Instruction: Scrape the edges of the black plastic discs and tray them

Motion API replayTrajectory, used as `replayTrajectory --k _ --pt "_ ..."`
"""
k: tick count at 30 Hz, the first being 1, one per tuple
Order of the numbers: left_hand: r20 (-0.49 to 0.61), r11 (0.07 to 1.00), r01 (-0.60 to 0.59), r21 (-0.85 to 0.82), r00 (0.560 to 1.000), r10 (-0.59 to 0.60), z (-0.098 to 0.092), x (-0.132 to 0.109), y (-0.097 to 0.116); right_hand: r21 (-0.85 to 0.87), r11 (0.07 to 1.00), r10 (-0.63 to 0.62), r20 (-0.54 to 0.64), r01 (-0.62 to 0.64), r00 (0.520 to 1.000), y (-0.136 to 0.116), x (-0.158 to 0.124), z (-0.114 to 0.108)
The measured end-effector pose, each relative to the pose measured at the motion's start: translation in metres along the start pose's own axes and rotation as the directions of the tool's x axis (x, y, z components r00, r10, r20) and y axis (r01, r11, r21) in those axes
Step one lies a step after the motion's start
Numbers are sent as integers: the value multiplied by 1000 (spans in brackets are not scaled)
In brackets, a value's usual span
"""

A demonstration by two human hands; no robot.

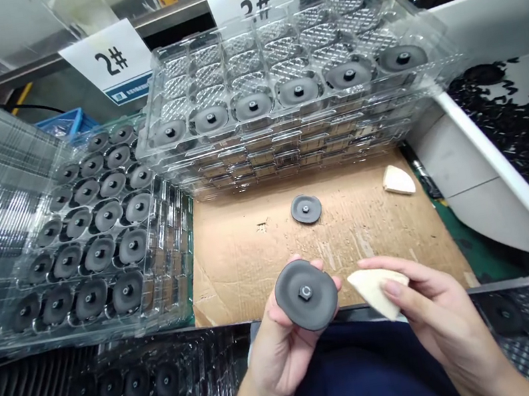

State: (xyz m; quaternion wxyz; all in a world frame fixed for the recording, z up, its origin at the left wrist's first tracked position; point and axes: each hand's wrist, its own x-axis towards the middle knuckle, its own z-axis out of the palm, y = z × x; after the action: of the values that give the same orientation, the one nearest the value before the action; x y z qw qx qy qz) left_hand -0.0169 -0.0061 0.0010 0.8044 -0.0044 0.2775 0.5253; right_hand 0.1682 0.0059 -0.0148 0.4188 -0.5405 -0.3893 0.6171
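One round, dark grey disc with a small knob [306, 296] is held in the left hand [287, 358], low in the centre of the frame. Beside it, the right hand [436, 308] pinches a cream, soft-looking wedge [377, 288], just apart from the disc. A second dark grey disc [306, 209] lies on the flat brown cardboard [236, 243] above. Stacked clear plastic trays [244, 63] fill the upper middle.

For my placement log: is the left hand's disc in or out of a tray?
Out: the dark studded disc is held in the left hand, apart from the clear trays.
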Motion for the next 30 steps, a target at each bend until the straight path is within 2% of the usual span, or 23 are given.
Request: replayTrajectory --k 3,5,8,9,11,13,14,17,19,21,22,24,25,27,29,30 --pt "-59 1000 -8 6 998 8 -2 0 0 -16 1000 -13 -112 11 994 10 9 1" --pt "-104 1000 -15 17 994 17 -2 1 -1 -104 994 -52 -128 39 990 8 13 2" --pt "-144 998 -43 55 988 51 2 3 -5 -327 914 -280 -85 238 956 -14 10 12" --pt "-147 996 -55 75 987 66 4 4 -7 -403 848 -388 -27 345 921 -24 7 18" --pt "-132 993 -58 104 989 71 8 3 -9 -486 656 -587 152 577 795 -44 1 32" --pt "-97 990 -53 132 993 66 11 1 -8 -460 504 -651 354 731 671 -58 -4 45" --pt "-85 988 -64 142 993 77 11 0 -7 -431 482 -626 440 763 644 -63 -5 49" --pt "-94 978 -131 162 985 147 11 -3 -4 -398 537 -480 581 743 658 -70 -2 57" --pt "-94 980 -106 168 988 123 11 -4 -4 -433 498 -533 531 751 659 -71 3 61" --pt "-98 982 -53 182 993 72 13 -6 -3 -446 427 -634 472 786 613 -71 5 63" --pt "-99 981 -43 186 993 63 14 -6 -2 -426 419 -645 481 802 593 -71 5 63" --pt "-68 982 -62 177 995 76 13 -8 1 -359 462 -581 568 811 583 -71 1 56" --pt "-40 984 -67 167 996 75 12 -8 2 -345 493 -534 605 798 591 -71 -2 51" --pt "16 989 -64 135 998 63 9 -8 5 -415 514 -461 605 751 650 -72 -7 41" --pt "29 993 -53 105 998 50 7 -6 5 -548 447 -458 538 707 707 -74 -9 35" --pt "14 994 -50 97 999 49 7 -5 4 -598 388 -487 513 701 707 -76 -7 36"
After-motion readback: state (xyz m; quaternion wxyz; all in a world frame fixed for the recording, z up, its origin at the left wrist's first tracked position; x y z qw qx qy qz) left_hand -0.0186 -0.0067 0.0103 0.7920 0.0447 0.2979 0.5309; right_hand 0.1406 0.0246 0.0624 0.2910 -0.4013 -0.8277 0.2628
